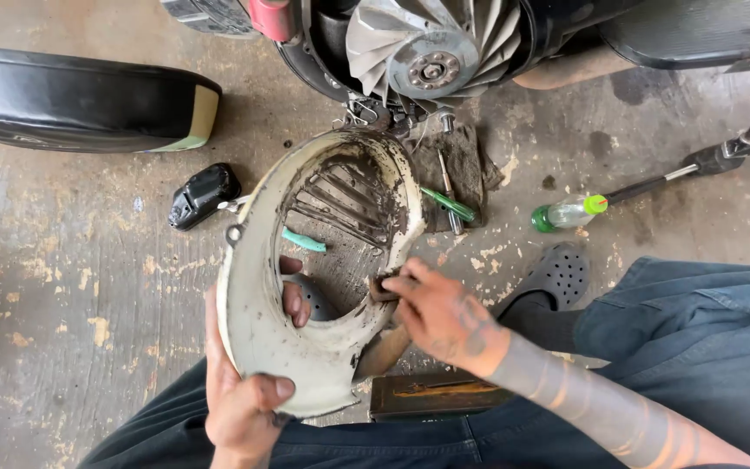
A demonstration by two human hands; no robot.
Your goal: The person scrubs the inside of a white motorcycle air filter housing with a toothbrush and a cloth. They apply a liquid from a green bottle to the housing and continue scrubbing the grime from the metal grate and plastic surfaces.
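**Wiping grime off a fan shroud, floor-level job**

Stained, flaking concrete floor (pixel 62 287) runs under everything; no counter, work is done low w/ the person seated or squatting, dark trousers at frame bottom.

Left hand (pixel 245 404) is clamped on the lower rim of a cream-coloured fan shroud (pixel 262 321), thumb over the outer face, fingertips showing through the opening. Shroud is held up off the floor, tilted toward the camera, greasy slatted vent at its far end. Right hand (pixel 444 317) is pinched shut on a small dirty rag (pixel 384 287), pressed vs. the shroud's inner edge. Hands sit apart, one each side of the part.

Step in hand, as I judge it: cleaning the inner rim, partway, since brown grime covers much of the vent & inside. Next move prob. calls for a firm left grip while the rag works deeper along the rim, maybe turning the part.

Around it: finned metal fan wheel (pixel 431 48) on the engine above, green-handled screwdriver (pixel 449 206) on a cloth, small black cover (pixel 204 194), green-capped plastic bottle (pixel 570 213), black seat (pixel 80 100) at left, black clog (pixel 557 278).

Hard to tell: what's behind the shroud, incl. a dark rounded thing seen through the opening; engine is cut off at top; box-like item below the right wrist is unclear.
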